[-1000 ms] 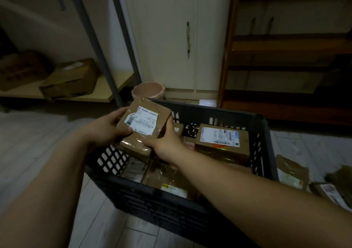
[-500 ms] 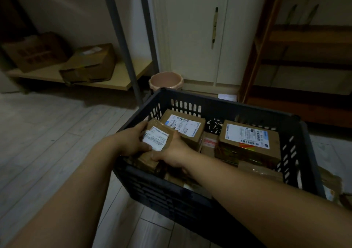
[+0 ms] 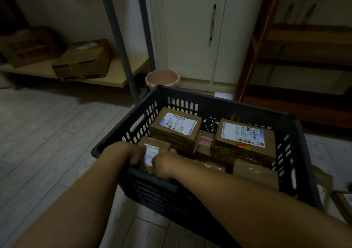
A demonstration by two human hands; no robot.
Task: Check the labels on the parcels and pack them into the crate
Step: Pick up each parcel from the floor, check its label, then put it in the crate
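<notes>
Both the left hand (image 3: 133, 155) and right hand (image 3: 164, 164) are grasping one small parcel (image 3: 154, 148) inside the black crate's (image 3: 190, 97) near-left corner, two labelled boxes (image 3: 176, 126) lying beyond.

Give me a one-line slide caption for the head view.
Both hands, left hand and right hand, set a small labelled parcel into the near-left corner of a black plastic crate beside other labelled parcels.

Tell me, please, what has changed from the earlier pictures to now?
The small parcel went down: a second ago both hands held it above the crate, label up; now the left hand and right hand press it into the near left corner, fingers still on it. The two labelled boxes in the crate stayed in place.
</notes>
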